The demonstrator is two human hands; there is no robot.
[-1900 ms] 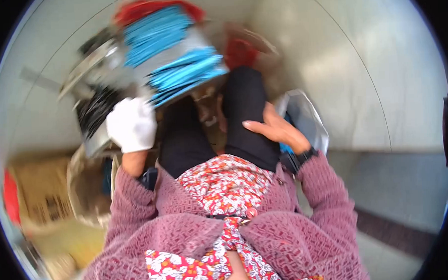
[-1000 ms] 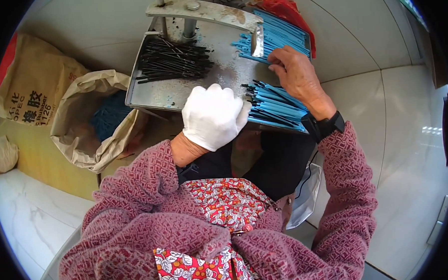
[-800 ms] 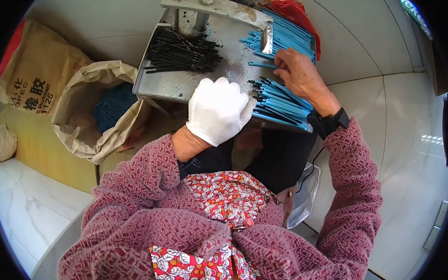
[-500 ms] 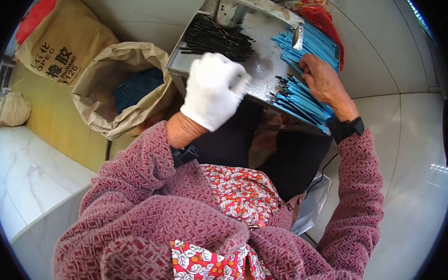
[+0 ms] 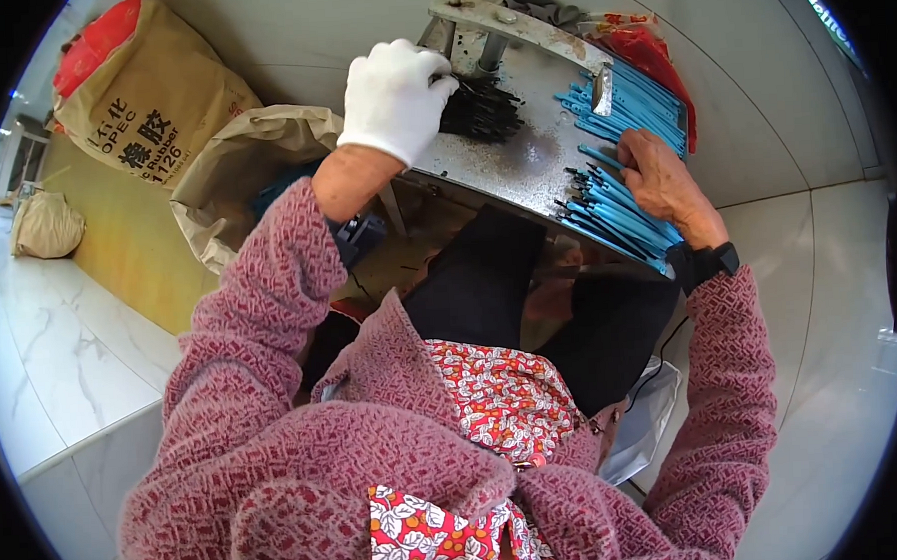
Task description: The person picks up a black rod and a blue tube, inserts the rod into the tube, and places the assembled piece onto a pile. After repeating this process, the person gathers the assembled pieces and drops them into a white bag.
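Note:
My left hand [image 5: 394, 99], in a white glove, is over the left edge of a heap of thin black strips [image 5: 483, 111]. Its fingers are curled, with thumb and fingertips close together at the heap; what they pinch, if anything, is hidden. My bare right hand [image 5: 659, 179] bends its fingers around the end of a slim blue stick [image 5: 600, 157], between two groups of such sticks. The farther blue sticks [image 5: 651, 99] lie in a stack at the table's right. Nearer me, blue sticks with black ends [image 5: 616, 213] lie in a bundle under and beside my right hand.
A metal bar [image 5: 528, 26] on posts spans above the metal tabletop [image 5: 548, 156]. Red plastic packaging [image 5: 648, 41] is behind the blue sticks. On the left stand an open paper sack [image 5: 243, 154], a printed brown sack [image 5: 175, 102] and a small pale bag [image 5: 46, 224].
My left hand has moved left and away from me, from the table's front edge to the black strips. The right hand stays among the blue sticks. The view has shifted slightly.

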